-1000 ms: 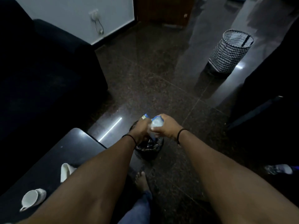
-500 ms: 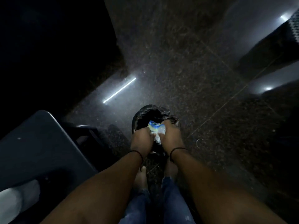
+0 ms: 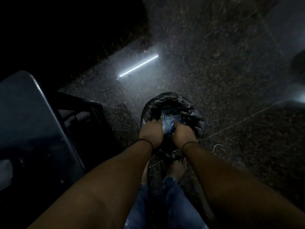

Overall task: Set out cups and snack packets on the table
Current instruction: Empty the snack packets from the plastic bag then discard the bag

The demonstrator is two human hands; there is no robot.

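Note:
A crumpled blue and clear snack packet (image 3: 167,122) sits between my two hands, just inside the mouth of a small bin lined with a black plastic bag (image 3: 171,100) on the floor. My left hand (image 3: 151,132) grips the packet's left side with fingers curled. On the packet's right side my right hand (image 3: 183,133) is closed the same way. Both hands are low, at the bin's near rim. The dark table (image 3: 29,123) stands to the left, with a pale object (image 3: 5,170) at its near left edge, too blurred to name.
The floor is dark speckled stone with a bright strip-light reflection (image 3: 138,66). A dark frame (image 3: 82,109) shows under the table's right edge. My bare feet (image 3: 176,167) and jeans are directly below the bin. A dark sofa fills the upper left.
My head has tilted down and closer to the bin. Both hands have lowered the packet from above the bin down into its mouth.

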